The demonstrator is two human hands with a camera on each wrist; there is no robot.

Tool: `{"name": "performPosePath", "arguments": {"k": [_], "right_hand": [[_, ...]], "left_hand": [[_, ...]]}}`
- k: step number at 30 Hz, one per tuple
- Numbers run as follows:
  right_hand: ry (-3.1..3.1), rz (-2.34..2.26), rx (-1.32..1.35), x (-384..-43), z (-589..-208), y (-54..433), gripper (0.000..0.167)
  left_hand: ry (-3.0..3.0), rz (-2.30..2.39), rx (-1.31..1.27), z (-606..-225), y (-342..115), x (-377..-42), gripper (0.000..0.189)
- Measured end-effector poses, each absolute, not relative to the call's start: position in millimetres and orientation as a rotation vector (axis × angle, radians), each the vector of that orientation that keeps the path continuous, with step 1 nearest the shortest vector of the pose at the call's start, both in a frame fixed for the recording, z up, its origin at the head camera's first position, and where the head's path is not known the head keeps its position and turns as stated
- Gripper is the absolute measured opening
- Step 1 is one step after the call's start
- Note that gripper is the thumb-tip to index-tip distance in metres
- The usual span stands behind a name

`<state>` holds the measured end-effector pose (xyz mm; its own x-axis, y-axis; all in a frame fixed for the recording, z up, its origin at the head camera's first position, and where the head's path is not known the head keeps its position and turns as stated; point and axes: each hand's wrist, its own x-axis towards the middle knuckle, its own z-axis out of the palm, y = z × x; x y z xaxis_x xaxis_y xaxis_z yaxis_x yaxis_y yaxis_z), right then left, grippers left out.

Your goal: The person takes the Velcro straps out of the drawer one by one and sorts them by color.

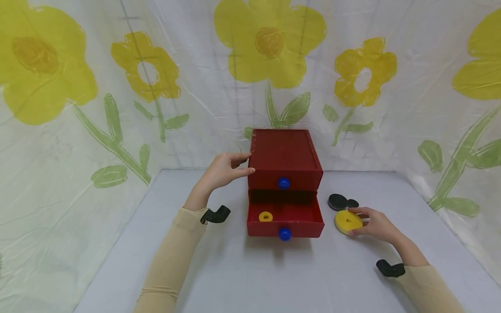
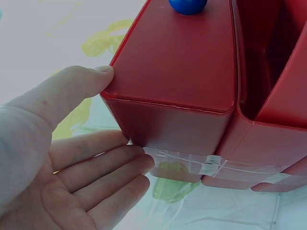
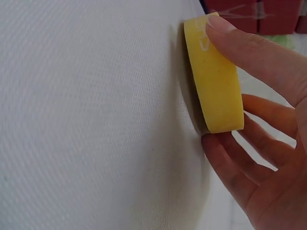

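Observation:
My left hand (image 1: 231, 168) touches the upper left front edge of a red drawer cabinet (image 1: 282, 150). In the left wrist view, the thumb (image 2: 88, 81) lies against that edge and the fingers stretch out along the side. Below, the lower drawer (image 1: 262, 229) stands pulled out, with a small yellow ring (image 1: 265, 216) inside. On the right, my right hand (image 1: 377, 224) pinches a thick yellow disc (image 1: 348, 222) with a small centre hole. The right wrist view shows the disc (image 3: 216, 81) edge-on, thumb on one side, fingers around the other, close to the white tabletop.
Just behind the yellow disc lie a larger black disc (image 1: 337, 202) and a smaller black disc (image 1: 353, 203). Blue round knobs (image 1: 283, 183) stick out from the drawer fronts. A white sheet with painted yellow flowers (image 1: 270, 43) hangs around the table.

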<state>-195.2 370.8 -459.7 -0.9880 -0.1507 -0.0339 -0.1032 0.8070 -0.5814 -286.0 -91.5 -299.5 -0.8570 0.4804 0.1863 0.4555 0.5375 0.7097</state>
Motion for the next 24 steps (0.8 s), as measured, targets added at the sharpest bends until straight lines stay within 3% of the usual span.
{"name": "performPosePath", "arguments": {"k": [24], "right_hand": [[2.875,-1.001,-0.291,-197.7,-459.2,368.2,0.077]], "left_hand": [[2.737,1.232,0.818,-301.3,-91.0,-287.5,0.057]]}}
